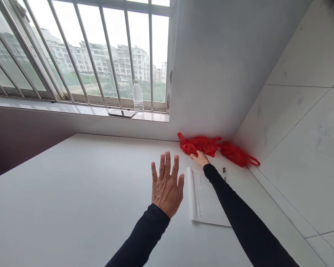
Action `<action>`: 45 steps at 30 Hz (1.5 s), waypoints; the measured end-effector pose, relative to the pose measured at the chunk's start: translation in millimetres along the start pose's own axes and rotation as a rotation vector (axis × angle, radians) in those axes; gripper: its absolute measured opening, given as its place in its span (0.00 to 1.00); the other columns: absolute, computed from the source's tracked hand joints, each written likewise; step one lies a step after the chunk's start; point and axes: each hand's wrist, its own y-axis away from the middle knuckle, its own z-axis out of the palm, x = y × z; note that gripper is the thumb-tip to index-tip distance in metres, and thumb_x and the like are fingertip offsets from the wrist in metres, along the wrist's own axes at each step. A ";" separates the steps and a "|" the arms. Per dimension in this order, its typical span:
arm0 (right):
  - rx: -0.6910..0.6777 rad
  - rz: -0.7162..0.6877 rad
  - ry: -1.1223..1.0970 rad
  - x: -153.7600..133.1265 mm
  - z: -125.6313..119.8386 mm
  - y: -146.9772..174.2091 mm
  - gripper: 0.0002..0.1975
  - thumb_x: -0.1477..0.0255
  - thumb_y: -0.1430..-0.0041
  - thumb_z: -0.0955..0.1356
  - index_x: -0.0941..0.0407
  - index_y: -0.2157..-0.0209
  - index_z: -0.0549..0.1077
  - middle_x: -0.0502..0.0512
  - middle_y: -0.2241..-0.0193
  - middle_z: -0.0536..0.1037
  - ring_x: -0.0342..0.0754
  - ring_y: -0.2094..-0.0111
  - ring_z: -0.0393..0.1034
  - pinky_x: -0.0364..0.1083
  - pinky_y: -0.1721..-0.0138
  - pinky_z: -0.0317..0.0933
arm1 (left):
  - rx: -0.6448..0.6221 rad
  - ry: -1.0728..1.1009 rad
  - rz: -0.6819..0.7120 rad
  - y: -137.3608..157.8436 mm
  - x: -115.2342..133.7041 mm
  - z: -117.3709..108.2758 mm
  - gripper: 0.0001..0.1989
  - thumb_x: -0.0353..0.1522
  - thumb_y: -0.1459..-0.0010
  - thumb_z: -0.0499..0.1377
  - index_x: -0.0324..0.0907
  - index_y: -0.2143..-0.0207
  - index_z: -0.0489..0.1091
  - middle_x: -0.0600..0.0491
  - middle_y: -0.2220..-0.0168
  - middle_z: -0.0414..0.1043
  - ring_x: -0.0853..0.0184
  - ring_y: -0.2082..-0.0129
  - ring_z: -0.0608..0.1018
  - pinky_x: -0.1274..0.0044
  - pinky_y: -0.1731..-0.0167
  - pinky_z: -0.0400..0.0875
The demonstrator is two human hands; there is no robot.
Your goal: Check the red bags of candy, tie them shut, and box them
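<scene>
My left hand [167, 189] is raised over the white table with its fingers spread, palm away from me and nothing in it. My right hand [200, 159] reaches to the back of the table. Its thumb and forefinger close on the near edge of a crumpled red plastic bag [202, 142]; the other fingers are hardly seen. Whatever the bag may contain is hidden. Below my right hand lies a notepad [211, 207] with its cover folded back and rows of small writing, partly covered by my sleeve. A dark pen [224, 173] rests beside my right forearm.
A second red plastic bag [236, 154] lies in the back right corner against the tiled wall [303, 148]. On the windowsill [156, 116] stand a clear plastic bottle [138, 98] and, lying flat, a dark phone [121, 113]. Barred windows rise behind the white table [72, 193].
</scene>
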 end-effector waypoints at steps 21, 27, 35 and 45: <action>-0.010 -0.162 -0.315 -5.3 -18.3 41.3 0.19 0.66 0.32 0.67 0.59 0.44 0.71 0.63 0.41 0.70 0.55 0.40 0.65 0.58 0.39 0.60 | 0.036 0.044 0.003 -1.2 -0.6 -0.5 0.35 0.31 0.31 0.50 0.47 0.27 0.37 0.45 0.26 0.36 0.54 0.27 0.42 0.51 0.31 0.36; -0.053 -0.287 -0.517 -28.9 -35.5 82.1 0.25 0.62 0.34 0.65 0.59 0.40 0.70 0.62 0.38 0.69 0.51 0.38 0.65 0.50 0.37 0.59 | 0.044 0.148 0.018 -1.7 -0.1 0.0 0.33 0.28 0.32 0.50 0.47 0.28 0.44 0.46 0.27 0.41 0.54 0.27 0.45 0.52 0.31 0.34; -0.159 -0.357 -0.511 -53.3 -59.2 148.3 0.18 0.61 0.36 0.66 0.55 0.50 0.78 0.57 0.57 0.82 0.52 0.57 0.78 0.52 0.53 0.70 | -0.192 1.359 -0.552 -20.8 -11.2 -19.7 0.25 0.33 0.43 0.63 0.41 0.43 0.70 0.45 0.57 0.77 0.58 0.57 0.79 0.58 0.48 0.71; -0.012 -0.516 -0.430 -90.9 -63.7 160.6 0.08 0.68 0.36 0.68 0.51 0.60 0.79 0.53 0.60 0.80 0.50 0.56 0.73 0.49 0.53 0.65 | -0.327 1.723 -0.773 -28.7 -27.4 -22.1 0.29 0.34 0.50 0.71 0.41 0.45 0.71 0.51 0.66 0.78 0.69 0.68 0.78 0.72 0.58 0.74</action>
